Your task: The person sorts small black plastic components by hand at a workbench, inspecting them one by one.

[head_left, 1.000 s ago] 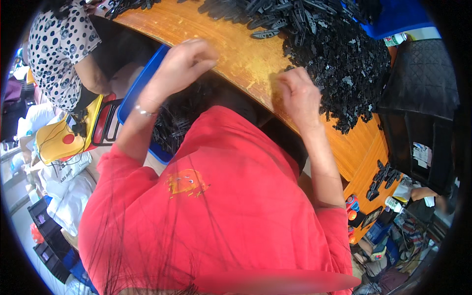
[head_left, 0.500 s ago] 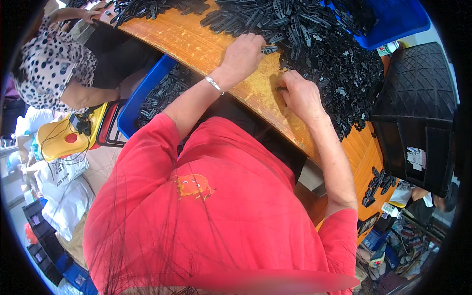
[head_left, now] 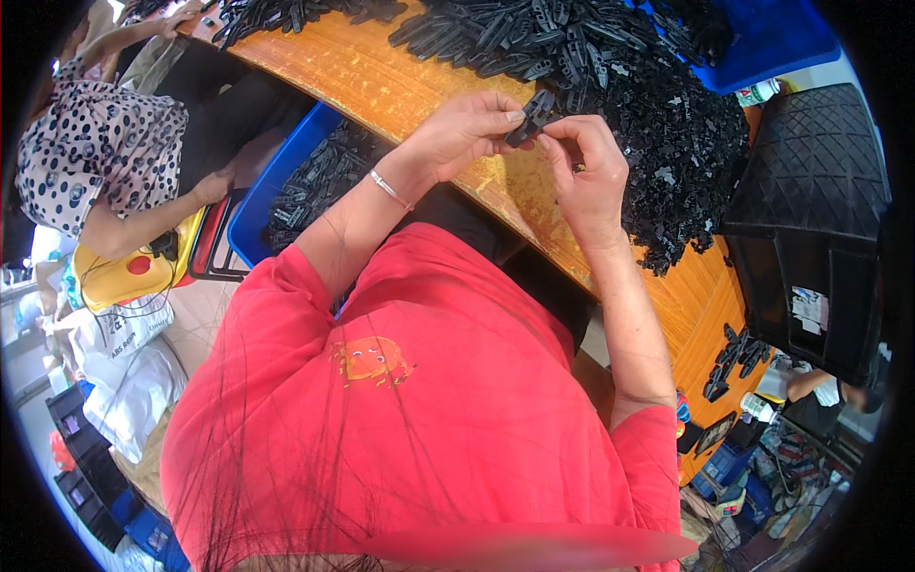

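Above the wooden table, my left hand grips a long black plastic part between thumb and fingers, and the part is tilted upward. My right hand is pinched at the part's near end. Whether a small piece sits in that pinch is hidden by the fingertips. Just beyond the hands lies a heap of similar long black parts. To the right of my right hand spreads a heap of small flat black pieces.
A blue bin of black parts stands left, below the table edge. Another blue bin is at the far right, near a large black crate. Several black parts lie on the right. A person in a spotted top sits at left.
My left hand has drawn a long black part from the heap's edge toward my right hand. My right hand has risen from beside the small pieces to meet it.
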A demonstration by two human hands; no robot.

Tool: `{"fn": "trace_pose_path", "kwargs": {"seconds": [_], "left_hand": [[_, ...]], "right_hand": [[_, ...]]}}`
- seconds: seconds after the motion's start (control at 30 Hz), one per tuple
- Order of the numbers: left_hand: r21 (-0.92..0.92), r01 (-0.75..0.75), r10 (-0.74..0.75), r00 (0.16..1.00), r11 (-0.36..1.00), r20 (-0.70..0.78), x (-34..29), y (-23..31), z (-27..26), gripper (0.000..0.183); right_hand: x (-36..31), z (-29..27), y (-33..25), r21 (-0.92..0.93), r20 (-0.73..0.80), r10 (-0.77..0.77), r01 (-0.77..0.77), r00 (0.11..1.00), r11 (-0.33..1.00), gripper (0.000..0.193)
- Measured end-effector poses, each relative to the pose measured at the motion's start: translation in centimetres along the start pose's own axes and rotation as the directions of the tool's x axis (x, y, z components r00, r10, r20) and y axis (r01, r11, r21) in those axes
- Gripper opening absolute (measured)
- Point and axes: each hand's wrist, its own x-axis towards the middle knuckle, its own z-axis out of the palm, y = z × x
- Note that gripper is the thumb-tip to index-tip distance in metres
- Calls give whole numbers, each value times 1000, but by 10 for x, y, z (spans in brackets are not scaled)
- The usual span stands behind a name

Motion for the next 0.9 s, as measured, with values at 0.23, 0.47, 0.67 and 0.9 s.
{"fn": "trace_pose_path", "kwargs": {"seconds": [0.23,0.47,0.67,0.9], "left_hand": [[-53,45,-45,999,998,8,-2,3,4,30],[-27,52,-52,998,998,-23,-3,4,8,37],[87,75,-69,994,993,-79,-6,8,18,35],[251,99,-80,993,963,-85,-10,9,14,33]], "right_hand": [[-2,-3,3,-81,11,-143,143,990,986,19],[-5,-8,-1,-63,31,-118,120,993,991,19],[1,-9,-4,-30,141,-218,225,966,974,20],[5,-16,-1,-127,236,-268,303,934,945,19]]}}
